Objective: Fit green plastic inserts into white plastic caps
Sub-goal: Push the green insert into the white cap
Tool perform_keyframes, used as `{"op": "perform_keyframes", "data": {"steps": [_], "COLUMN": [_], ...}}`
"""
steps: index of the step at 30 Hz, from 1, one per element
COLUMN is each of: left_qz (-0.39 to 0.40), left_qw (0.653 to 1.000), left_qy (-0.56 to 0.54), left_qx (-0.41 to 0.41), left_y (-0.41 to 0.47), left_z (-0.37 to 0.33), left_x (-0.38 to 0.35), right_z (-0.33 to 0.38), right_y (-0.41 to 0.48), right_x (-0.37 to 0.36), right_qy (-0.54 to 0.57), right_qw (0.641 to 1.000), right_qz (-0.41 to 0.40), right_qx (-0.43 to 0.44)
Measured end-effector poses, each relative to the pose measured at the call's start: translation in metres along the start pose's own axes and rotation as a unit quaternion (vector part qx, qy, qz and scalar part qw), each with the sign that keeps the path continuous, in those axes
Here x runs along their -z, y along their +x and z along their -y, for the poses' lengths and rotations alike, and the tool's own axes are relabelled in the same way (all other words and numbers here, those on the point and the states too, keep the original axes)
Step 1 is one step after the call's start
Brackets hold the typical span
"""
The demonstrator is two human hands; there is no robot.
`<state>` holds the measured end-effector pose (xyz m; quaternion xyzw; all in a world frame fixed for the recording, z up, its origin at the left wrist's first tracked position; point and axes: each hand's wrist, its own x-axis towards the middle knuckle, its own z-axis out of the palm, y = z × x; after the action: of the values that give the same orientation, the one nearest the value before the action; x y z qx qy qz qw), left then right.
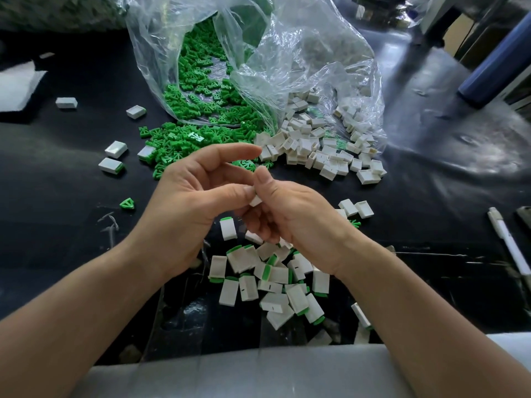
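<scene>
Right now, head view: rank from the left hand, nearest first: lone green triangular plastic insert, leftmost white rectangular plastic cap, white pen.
1. Lone green triangular plastic insert, just left of the left hand.
2. Leftmost white rectangular plastic cap, far left, farther back.
3. White pen, far right.

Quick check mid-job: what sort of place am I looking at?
Probably a small factory assembly bench: a clear plastic bag spilling bulk green inserts, a heap of empty white caps, and a pile of assembled caps.
</scene>
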<state>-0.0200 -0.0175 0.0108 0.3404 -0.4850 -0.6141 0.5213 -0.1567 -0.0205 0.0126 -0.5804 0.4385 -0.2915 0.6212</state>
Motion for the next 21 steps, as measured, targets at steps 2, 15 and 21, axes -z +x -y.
{"op": "perform_keyframes", "data": {"steps": [2, 15, 21], "left_qz": [0.002, -0.02, -0.027], "left_qw": [1.0, 1.0, 1.0], "left_qy": [-0.009, -0.021, -0.015], "left_qx": [-0.002, 0.008, 0.005], "left_y": [-0.0004, -0.0009, -0.0003], "left_z": [0.0002, 0.0043, 0.0059], "left_x": [0.0, 0.0019, 0.0021], "right_z": [-0.0009, -0.0066, -0.0077], "right_y": [-0.0001, 0.0034, 0.0043], "right_x": [-0.0005, -0.0051, -0.0064], "right_qy": [-0.02, -0.147, -0.154], "right_qw": [0.999, 0.987, 0.985], "right_qz": [-0.024, -0.067, -0.075], "right_qx": [0.012, 0.021, 0.021]}}
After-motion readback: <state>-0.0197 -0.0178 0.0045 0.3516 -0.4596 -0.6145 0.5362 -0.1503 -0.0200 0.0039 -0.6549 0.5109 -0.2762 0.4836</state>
